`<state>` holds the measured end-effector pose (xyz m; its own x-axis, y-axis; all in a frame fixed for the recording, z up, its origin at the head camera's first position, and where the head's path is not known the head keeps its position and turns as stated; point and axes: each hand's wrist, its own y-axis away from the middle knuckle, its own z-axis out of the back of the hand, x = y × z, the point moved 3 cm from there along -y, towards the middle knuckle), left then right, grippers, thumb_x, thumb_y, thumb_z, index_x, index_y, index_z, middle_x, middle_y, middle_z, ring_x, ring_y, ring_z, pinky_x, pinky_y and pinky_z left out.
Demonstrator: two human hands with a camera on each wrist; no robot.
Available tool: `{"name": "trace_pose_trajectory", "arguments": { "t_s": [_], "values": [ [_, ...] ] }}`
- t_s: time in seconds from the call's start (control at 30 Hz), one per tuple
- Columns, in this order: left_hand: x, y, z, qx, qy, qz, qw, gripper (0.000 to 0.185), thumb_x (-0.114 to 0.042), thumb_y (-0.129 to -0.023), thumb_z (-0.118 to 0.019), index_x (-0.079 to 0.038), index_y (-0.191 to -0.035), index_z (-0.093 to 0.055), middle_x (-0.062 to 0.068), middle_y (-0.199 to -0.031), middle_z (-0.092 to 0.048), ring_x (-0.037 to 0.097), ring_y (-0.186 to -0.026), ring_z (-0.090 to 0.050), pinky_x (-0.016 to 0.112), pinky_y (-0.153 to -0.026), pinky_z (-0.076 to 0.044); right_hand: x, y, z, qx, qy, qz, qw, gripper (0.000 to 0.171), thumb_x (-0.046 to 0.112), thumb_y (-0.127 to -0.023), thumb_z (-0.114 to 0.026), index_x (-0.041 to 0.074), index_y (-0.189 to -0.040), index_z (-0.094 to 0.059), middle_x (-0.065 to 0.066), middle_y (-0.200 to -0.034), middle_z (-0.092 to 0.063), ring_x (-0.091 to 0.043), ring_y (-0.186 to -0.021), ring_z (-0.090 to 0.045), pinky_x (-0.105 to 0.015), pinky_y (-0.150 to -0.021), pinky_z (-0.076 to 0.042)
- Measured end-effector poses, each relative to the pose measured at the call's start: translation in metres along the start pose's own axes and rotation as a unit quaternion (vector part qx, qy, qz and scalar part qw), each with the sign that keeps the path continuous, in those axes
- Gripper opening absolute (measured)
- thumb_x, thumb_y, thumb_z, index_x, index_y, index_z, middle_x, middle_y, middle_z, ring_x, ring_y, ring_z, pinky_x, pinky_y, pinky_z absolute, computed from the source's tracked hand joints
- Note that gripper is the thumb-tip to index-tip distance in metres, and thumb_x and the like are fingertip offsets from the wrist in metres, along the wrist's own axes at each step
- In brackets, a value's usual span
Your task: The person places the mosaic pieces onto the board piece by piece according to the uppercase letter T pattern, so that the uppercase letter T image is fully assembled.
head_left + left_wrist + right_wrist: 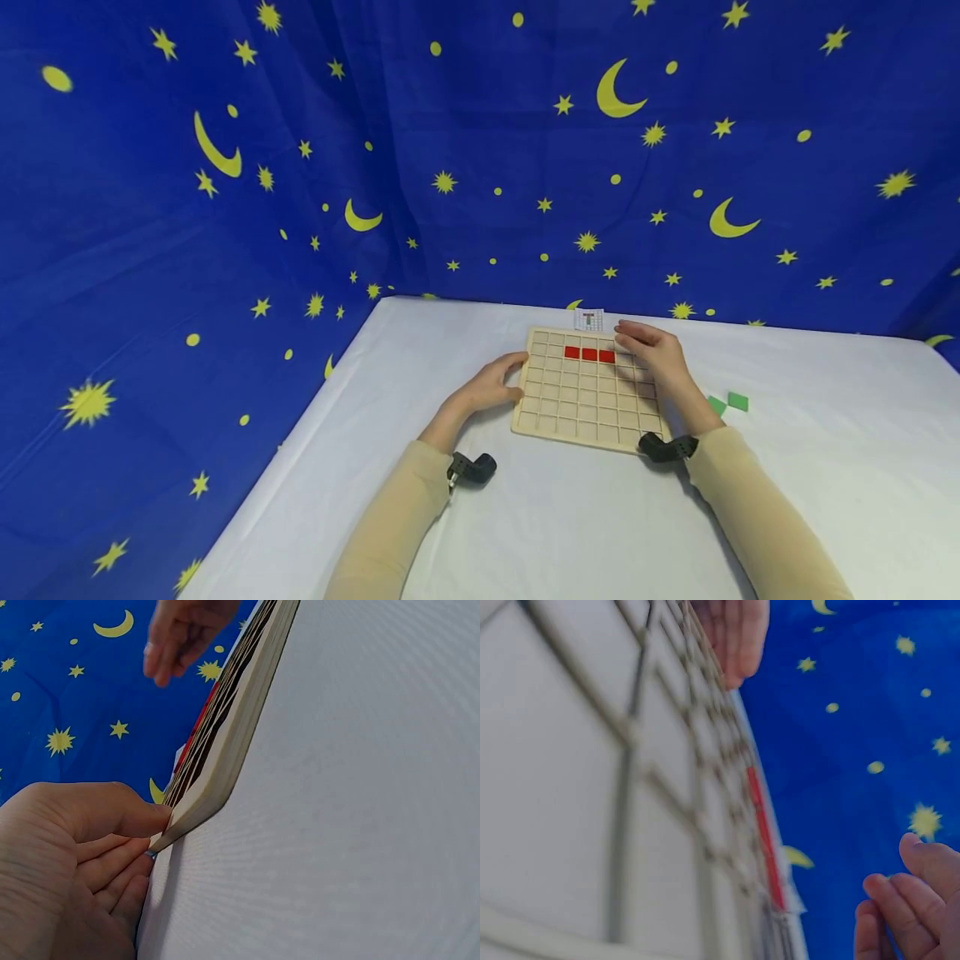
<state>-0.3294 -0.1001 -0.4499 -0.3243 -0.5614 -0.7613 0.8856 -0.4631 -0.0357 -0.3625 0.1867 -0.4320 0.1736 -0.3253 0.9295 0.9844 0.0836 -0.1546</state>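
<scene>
A square wooden grid board (570, 442) lies on the white table, with three red tiles (589, 354) side by side in a row near its far edge. My left hand (489, 383) holds the board's left edge; in the left wrist view its thumb (142, 815) rests at the rim, with the other fingers beside and behind it. Over the board's far right part, my right hand (657, 354) hovers with loosely bent fingers. Nothing shows between its thumb and fingertips (909, 889) in the right wrist view.
Two green tiles (738, 402) lie right of the board, one partly behind the right forearm. A small printed card (588, 319) sits beyond the far edge. Blue star-patterned cloth (510, 150) hangs behind and left of the table (555, 517).
</scene>
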Motion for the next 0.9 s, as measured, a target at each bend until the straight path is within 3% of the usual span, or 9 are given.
{"name": "trace_pose_trajectory", "arguments": {
  "t_s": [0.17,0.3,0.43,0.63,0.9],
  "values": [
    [-0.001,-0.001,0.000,0.004,-0.006,-0.002,1.0000,0.071,-0.002,-0.078,-0.064,0.002,-0.143,-0.034,0.016,-0.146,-0.037,0.026,-0.136,-0.029,0.033,-0.113,-0.021,0.022,0.010,0.016,0.022,-0.023,0.005,0.999,0.060,0.035,-0.092,-0.060,0.001,-0.138,-0.046,-0.016,-0.135,-0.051,-0.021,-0.122,-0.049,-0.037,-0.103,-0.040],
    [-0.003,-0.002,0.002,0.003,-0.008,-0.008,0.9999,0.071,-0.001,-0.079,-0.063,0.003,-0.143,-0.034,0.016,-0.146,-0.036,0.027,-0.136,-0.029,0.033,-0.113,-0.021,0.032,0.022,0.035,0.034,-0.015,0.018,0.999,0.060,0.035,-0.092,-0.060,0.002,-0.139,-0.045,-0.012,-0.135,-0.052,-0.016,-0.122,-0.049,-0.023,-0.098,-0.043],
    [-0.002,-0.002,0.003,0.002,-0.014,-0.008,0.9999,0.070,-0.001,-0.080,-0.063,0.003,-0.143,-0.034,0.016,-0.146,-0.036,0.026,-0.137,-0.028,0.033,-0.113,-0.021,0.022,0.033,0.059,0.029,0.004,0.021,0.999,0.059,0.038,-0.092,-0.060,0.008,-0.141,-0.045,-0.005,-0.134,-0.054,-0.008,-0.118,-0.050,-0.013,-0.090,-0.044],
    [0.003,-0.003,0.000,0.003,-0.012,-0.009,0.9999,0.070,-0.002,-0.079,-0.064,0.002,-0.143,-0.034,0.016,-0.146,-0.037,0.027,-0.136,-0.029,0.034,-0.113,-0.022,0.019,0.063,0.091,-0.003,0.051,0.003,0.999,0.060,0.037,-0.091,-0.060,0.008,-0.141,-0.045,0.002,-0.133,-0.055,0.008,-0.104,-0.051,-0.006,-0.081,-0.043],
    [0.001,-0.002,-0.001,0.002,-0.014,-0.010,0.9999,0.070,-0.002,-0.079,-0.064,0.003,-0.143,-0.034,0.016,-0.145,-0.037,0.027,-0.136,-0.029,0.034,-0.113,-0.022,-0.004,0.094,0.127,-0.031,0.087,-0.013,0.996,0.058,0.036,-0.091,-0.061,0.009,-0.140,-0.046,0.018,-0.122,-0.058,0.015,-0.099,-0.049,-0.003,-0.075,-0.041]
  ]
}}
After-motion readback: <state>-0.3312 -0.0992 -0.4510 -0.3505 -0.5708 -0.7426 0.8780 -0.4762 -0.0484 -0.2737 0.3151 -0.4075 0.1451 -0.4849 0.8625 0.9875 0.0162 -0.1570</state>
